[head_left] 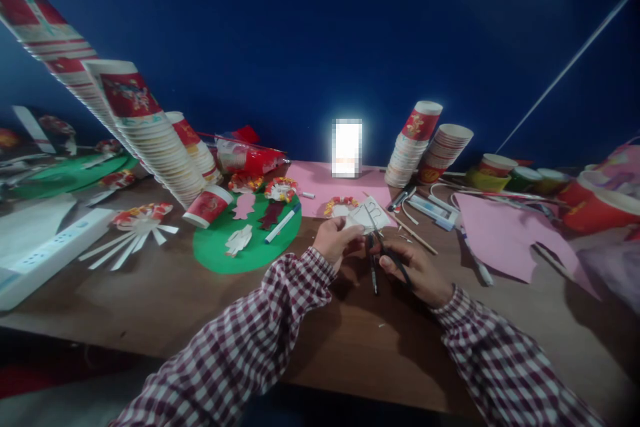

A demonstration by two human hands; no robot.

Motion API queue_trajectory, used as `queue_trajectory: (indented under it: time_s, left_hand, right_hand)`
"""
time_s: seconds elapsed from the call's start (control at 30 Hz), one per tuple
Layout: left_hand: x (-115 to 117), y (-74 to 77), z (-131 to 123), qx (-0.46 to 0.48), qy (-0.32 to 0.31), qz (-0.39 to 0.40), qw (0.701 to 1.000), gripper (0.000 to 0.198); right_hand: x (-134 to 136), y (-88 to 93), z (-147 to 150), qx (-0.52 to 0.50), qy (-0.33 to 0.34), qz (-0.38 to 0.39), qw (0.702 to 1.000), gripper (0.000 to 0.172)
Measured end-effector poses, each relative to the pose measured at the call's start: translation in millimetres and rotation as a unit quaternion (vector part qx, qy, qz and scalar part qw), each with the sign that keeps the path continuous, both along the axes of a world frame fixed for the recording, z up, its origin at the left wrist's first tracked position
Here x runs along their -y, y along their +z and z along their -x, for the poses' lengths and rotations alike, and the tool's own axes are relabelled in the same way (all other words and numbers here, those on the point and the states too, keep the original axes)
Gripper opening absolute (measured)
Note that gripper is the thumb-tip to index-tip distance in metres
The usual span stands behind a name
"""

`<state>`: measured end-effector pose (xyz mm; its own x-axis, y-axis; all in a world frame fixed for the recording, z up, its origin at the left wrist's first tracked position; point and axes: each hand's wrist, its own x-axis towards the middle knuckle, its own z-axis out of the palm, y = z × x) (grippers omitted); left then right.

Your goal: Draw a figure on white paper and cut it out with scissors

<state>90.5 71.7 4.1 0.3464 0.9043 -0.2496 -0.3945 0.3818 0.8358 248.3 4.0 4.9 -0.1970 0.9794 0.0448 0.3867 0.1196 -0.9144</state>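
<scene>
My left hand pinches the left side of a small white paper that has a dark outline drawn on it. My right hand is closed round the dark handles of a pair of scissors, whose blades point up and left against the paper. A dark pen lies on the table below, between my hands. Behind the paper, on a pink sheet, rests a red and yellow decorated piece.
A green disc at left carries paper cutouts and a blue-and-white marker. Stacked paper cups lean at left; more cups stand at back right. A pink sheet and a white power strip lie at the sides.
</scene>
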Motion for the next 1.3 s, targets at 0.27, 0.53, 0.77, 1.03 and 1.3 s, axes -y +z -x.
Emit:
queue_trajectory:
  time_s: [0.27, 0.53, 0.77, 1.03, 1.3]
  left_hand:
    - [1.5, 0.9, 0.5, -0.006, 0.001, -0.005, 1.0, 0.018]
    - [0.4, 0.7, 0.3, 0.007, -0.007, 0.016, 1.0, 0.02]
    - [0.9, 1.8, -0.9, 0.019, -0.009, 0.01, 1.0, 0.02]
    - [1.4, 1.7, -0.4, 0.02, -0.005, 0.008, 1.0, 0.025]
    - [-1.4, 2.2, 1.0, -0.006, -0.01, -0.004, 1.0, 0.03]
  right_hand:
    - [0.5, 1.1, -0.3, 0.017, 0.001, -0.007, 1.0, 0.036]
    - [0.3, 0.4, -1.2, -0.007, 0.005, 0.001, 1.0, 0.037]
    - [0.1, -3.0, -3.6, -0.064, 0.03, 0.055, 0.996, 0.039]
    - [0.3, 0.9, -3.1, -0.085, 0.042, 0.074, 0.993, 0.038]
    - [0.1, -0.2, -3.4, -0.094, 0.036, 0.085, 0.991, 0.04]
